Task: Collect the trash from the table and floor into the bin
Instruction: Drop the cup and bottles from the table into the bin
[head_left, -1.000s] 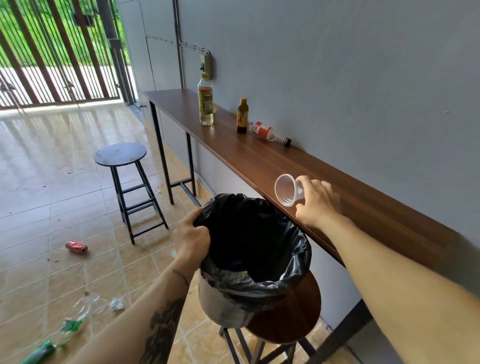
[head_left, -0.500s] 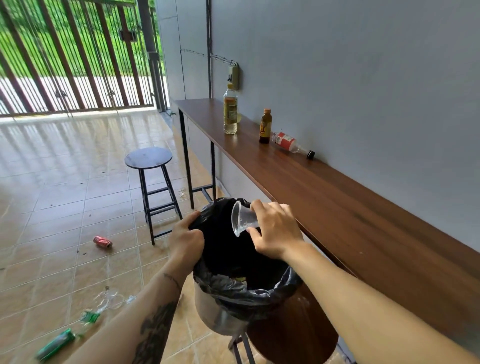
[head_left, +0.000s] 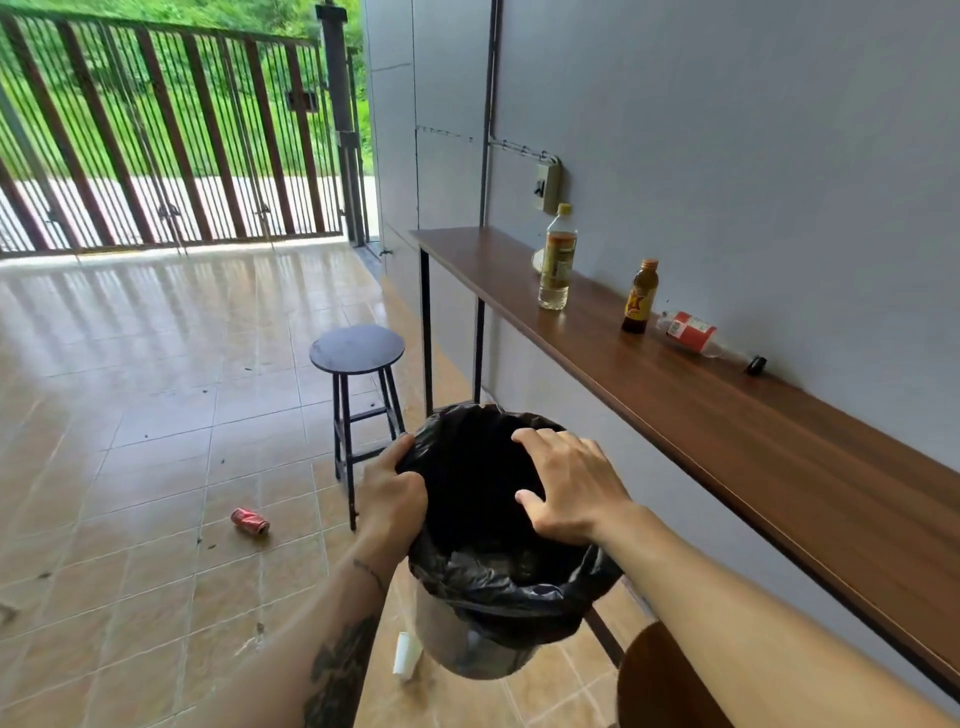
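Black plastic lines the bin, which the left hand grips at the near-left rim, fingers curled over the liner, forearm reaching up from below. The right hand hovers palm-down over the bin's mouth, fingers spread and holding nothing. On the wooden desk stand a tall clear bottle and a small brown bottle, with a red-labelled bottle lying beside them. A red can and a white cup lie on the tiled floor.
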